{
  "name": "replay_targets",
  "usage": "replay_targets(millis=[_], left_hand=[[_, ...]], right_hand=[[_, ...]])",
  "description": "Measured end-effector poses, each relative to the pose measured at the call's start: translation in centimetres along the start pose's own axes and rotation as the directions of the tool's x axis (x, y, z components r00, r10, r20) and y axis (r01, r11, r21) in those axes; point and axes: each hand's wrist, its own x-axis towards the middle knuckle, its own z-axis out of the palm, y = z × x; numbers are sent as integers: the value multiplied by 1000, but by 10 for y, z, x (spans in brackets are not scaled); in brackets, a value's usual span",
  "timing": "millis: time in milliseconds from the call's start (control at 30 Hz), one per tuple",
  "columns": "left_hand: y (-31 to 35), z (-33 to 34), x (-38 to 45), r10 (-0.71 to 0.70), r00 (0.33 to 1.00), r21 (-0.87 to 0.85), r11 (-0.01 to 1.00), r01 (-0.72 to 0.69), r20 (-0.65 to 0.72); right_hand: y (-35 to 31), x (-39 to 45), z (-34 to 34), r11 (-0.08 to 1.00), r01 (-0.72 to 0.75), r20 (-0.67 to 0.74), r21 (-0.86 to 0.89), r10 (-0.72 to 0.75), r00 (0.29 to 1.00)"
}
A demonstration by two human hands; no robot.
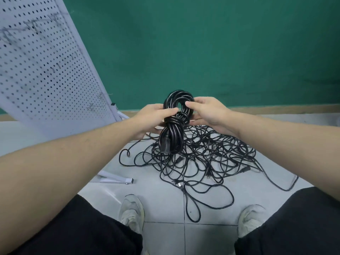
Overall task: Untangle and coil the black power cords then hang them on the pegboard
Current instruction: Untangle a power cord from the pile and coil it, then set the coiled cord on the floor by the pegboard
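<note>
No readable text, label or number anywhere — none at all.

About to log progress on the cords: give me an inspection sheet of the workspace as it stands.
Surface: pale tiled floor.
Job's things: coiled cord bundle, wrapped at its middle, held up; white pegboard leaning at left, with no cords on it.
Clutter: nothing seen.
Hands: left hand and right hand both grip the bundle.
Cables: tangled black cords heaped on the floor.
Surroundings: green wall; the person's two shoes.
</note>
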Motion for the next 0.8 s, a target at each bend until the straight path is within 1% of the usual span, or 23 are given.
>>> replay_targets(millis=[100,200,267,333,433,500,567,700,800], left_hand=[[-24,-13,18,-32,999,46,998,33,-37],[-53,-28,36,-73,995,36,996,76,-69],[-76,-41,45,-124,987,42,991,129,-102],[-102,-55,52,-176,973,48,982,185,-149],[-139,-77,61,-249,943,4,967,256,-219],[-160,-91,68,-295,917,-46,955,294,-268],[-180,-105,75,-327,890,-96,945,313,-317],[-212,-129,90,-360,851,-188,932,310,-383],[-234,-141,98,-346,839,-170,938,302,-421]], right_hand=[[18,24,20,998,-52,-4,-21,52,999],[33,46,36,986,-130,19,-105,133,991],[43,58,43,961,-160,61,-224,177,982],[56,71,49,904,-156,128,-398,224,966],[80,92,61,769,-60,267,-636,292,918],[98,111,72,681,38,348,-732,326,879],[116,131,89,635,109,404,-765,340,849],[145,175,136,595,235,504,-769,337,795],[165,213,174,602,266,537,-753,329,776]])
